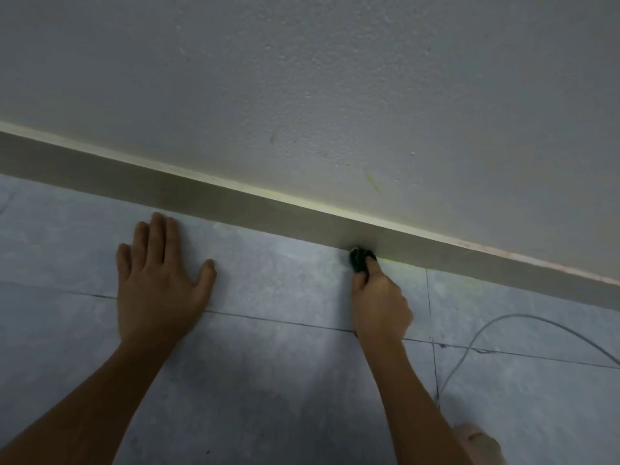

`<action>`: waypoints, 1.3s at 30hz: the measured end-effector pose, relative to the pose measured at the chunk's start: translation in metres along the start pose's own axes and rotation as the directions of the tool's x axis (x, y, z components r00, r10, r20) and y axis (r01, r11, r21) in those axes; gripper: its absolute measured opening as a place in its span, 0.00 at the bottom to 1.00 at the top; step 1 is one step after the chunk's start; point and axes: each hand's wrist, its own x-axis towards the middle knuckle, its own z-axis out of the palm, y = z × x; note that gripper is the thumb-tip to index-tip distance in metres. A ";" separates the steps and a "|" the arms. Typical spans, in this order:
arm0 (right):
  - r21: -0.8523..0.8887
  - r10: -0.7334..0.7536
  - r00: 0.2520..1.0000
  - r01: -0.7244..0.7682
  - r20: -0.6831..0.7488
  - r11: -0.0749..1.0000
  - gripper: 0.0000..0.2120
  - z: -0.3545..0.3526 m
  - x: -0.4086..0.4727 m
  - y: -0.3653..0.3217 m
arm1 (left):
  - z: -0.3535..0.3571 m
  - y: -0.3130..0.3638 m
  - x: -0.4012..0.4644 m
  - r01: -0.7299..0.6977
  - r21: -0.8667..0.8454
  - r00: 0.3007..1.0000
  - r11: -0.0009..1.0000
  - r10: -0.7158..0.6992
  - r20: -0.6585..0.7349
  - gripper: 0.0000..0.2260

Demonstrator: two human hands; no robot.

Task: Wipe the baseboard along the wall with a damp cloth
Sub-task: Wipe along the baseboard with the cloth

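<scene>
A grey-brown baseboard runs diagonally from the upper left down to the right, at the foot of a textured white wall. My right hand is closed around a small dark cloth, bunched up and pressed against the bottom edge of the baseboard where it meets the floor. Most of the cloth is hidden inside the fist. My left hand lies flat on the floor tiles with fingers spread, a short way in front of the baseboard and well left of the cloth.
The floor is grey tile with dark grout lines. A pale cable loops across the tiles at the right. A bare foot shows at the bottom right. A yellowish streak marks the wall above the cloth.
</scene>
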 end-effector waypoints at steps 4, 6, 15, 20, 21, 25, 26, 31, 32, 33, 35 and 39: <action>0.057 0.058 0.996 -0.054 -0.072 0.997 0.19 0.007 0.000 0.001 | -0.001 0.002 -0.002 -0.004 -0.001 1.000 1.000 0.004 0.000 0.38; 0.123 0.125 0.987 -0.112 -0.100 0.986 0.18 0.010 -0.003 0.001 | 0.000 0.007 -0.004 -0.011 -0.013 1.000 1.000 0.011 0.015 0.38; 0.150 0.152 0.982 -0.134 -0.116 0.980 0.19 0.011 -0.002 -0.012 | -0.002 0.004 0.002 -0.016 -0.008 1.000 1.000 0.016 -0.002 0.38; 0.211 0.188 0.978 -0.167 -0.087 0.963 0.18 0.014 -0.001 -0.017 | -0.001 0.003 0.004 0.004 -0.020 1.000 1.000 -0.004 -0.009 0.38; 0.238 0.225 0.972 -0.203 -0.068 0.950 0.17 0.015 -0.002 -0.017 | 0.000 0.000 0.001 0.007 -0.024 1.000 1.000 -0.007 -0.009 0.38; 0.280 0.311 0.944 -0.272 -0.108 0.921 0.16 0.014 0.008 -0.016 | -0.001 0.002 -0.002 -0.003 -0.031 1.000 1.000 0.002 -0.011 0.38; 0.305 0.326 0.938 -0.279 -0.115 0.910 0.16 0.014 0.011 -0.017 | -0.001 0.002 0.001 -0.009 -0.027 1.000 1.000 0.009 -0.011 0.38; 0.300 0.324 0.943 -0.287 -0.081 0.909 0.16 0.014 0.000 -0.028 | 0.001 0.007 -0.003 0.005 -0.060 1.000 0.998 -0.005 0.005 0.38; 0.257 0.280 0.958 -0.257 -0.059 0.932 0.17 0.015 -0.008 -0.038 | -0.001 0.008 -0.003 -0.006 -0.074 1.000 0.997 0.008 0.018 0.37; 0.202 0.231 0.971 -0.217 -0.052 0.955 0.17 0.015 -0.017 -0.042 | 0.001 0.014 -0.004 -0.020 -0.109 0.999 0.994 0.023 0.024 0.36; 0.142 -0.015 1.000 0.011 0.024 0.990 0.19 0.028 -0.041 -0.093 | -0.018 -0.016 0.003 -0.010 -0.111 1.000 0.994 0.008 -0.016 0.33; 0.061 -0.265 0.963 0.263 0.037 0.963 0.21 0.039 -0.058 -0.159 | -0.045 -0.087 0.011 0.139 -0.064 0.981 0.988 -0.147 -0.127 0.30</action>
